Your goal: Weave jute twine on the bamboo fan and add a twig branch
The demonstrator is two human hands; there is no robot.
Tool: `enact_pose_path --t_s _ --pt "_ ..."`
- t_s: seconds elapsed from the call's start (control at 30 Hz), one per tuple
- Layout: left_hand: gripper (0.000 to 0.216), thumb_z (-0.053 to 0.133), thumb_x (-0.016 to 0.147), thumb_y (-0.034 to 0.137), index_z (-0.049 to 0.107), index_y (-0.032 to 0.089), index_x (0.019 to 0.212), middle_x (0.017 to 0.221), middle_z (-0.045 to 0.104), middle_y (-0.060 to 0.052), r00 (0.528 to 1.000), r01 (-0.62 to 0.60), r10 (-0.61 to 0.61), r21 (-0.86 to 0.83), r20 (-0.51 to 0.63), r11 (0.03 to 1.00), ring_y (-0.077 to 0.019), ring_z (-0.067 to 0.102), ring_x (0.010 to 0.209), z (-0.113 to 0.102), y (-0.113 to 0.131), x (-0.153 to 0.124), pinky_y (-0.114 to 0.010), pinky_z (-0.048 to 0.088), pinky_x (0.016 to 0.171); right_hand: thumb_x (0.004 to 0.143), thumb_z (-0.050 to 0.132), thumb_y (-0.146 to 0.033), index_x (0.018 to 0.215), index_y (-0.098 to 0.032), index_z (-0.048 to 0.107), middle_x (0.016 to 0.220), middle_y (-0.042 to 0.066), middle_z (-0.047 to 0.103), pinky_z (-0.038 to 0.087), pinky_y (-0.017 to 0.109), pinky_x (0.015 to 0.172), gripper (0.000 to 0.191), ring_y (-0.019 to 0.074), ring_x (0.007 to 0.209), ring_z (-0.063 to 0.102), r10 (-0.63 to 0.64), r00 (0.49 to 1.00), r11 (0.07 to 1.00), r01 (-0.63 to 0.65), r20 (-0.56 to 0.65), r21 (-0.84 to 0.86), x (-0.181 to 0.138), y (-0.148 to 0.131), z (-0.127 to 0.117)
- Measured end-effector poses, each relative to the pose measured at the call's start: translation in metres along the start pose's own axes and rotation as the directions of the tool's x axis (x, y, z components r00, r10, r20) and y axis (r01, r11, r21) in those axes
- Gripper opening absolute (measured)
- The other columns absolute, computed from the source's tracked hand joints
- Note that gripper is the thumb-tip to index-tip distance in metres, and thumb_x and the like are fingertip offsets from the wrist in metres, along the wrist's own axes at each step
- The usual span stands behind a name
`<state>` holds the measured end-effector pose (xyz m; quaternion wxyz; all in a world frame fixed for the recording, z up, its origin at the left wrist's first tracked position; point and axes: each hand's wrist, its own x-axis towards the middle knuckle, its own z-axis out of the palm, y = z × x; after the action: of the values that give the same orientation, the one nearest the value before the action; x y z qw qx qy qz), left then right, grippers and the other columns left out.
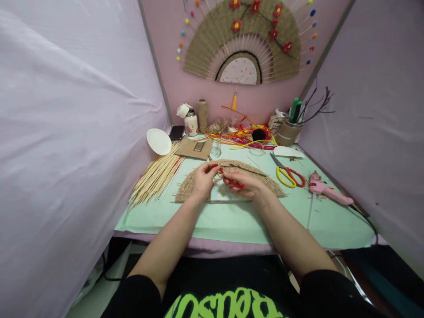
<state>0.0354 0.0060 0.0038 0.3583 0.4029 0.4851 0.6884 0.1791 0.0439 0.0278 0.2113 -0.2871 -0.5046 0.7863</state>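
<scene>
Both of my hands are over a woven twine fan (261, 174) that lies on the table, its half-round centre panel (228, 193) partly hidden beneath them. A short, bent red pipe cleaner (236, 183) runs along the fingers of my right hand (245, 182), which is closed on it. The thumb and forefinger of my left hand (203, 176) pinch its other end, close to the right fingertips. Exactly how the ends are bent is too small to make out.
Thin sticks (155, 174), a white bowl (159, 141) and cardboard (195, 148) lie left. Scissors (287, 173) and a pink glue gun (327, 190) with its cable are right. Coloured stems (232, 139) lie behind. A decorated fan (212, 44) hangs on the back wall.
</scene>
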Motion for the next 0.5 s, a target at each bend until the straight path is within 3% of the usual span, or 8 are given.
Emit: enact_pose_path --t_s 0.27,0.37,0.5 --pt "0.012 0.07 0.067 0.025 0.069 0.017 0.075 0.076 0.067 -0.002 0.999 0.027 -0.027 0.007 -0.027 1.0 -0.0139 0.058 0.073 0.0004 0.0024 0.001 -0.026 0.044 0.072 0.067 0.071 -0.049 0.079 -0.017 0.058 0.056 -0.007 0.043 0.017 0.018 0.039 0.036 0.0038 0.043 0.024 -0.056 0.998 0.991 0.056 -0.001 0.123 0.004 0.0029 -0.0033" --pt "0.016 0.073 0.066 0.027 0.068 0.017 0.076 0.07 0.064 0.0 0.995 0.104 -0.104 -0.076 0.003 0.992 -0.0112 0.056 0.065 0.0003 0.0029 0.0013 -0.024 0.043 0.065 0.071 0.065 -0.053 0.076 -0.017 0.057 0.058 -0.005 0.046 0.019 0.019 0.04 0.037 0.0052 0.045 0.03 -0.146 0.984 0.988 0.15 -0.105 0.04 0.0076 0.0066 -0.0035" --pt "0.024 0.078 0.06 0.03 0.065 0.017 0.074 0.068 0.061 0.001 0.974 0.227 -0.216 -0.224 0.074 0.948 -0.008 0.052 0.058 0.0013 0.0077 0.0001 -0.02 0.04 0.055 0.067 0.072 -0.043 0.078 -0.018 0.058 0.064 -0.005 0.052 0.03 0.02 0.048 0.031 0.006 0.05 0.04 -0.314 0.927 0.947 0.29 -0.205 -0.139 0.0084 0.0088 -0.0012"
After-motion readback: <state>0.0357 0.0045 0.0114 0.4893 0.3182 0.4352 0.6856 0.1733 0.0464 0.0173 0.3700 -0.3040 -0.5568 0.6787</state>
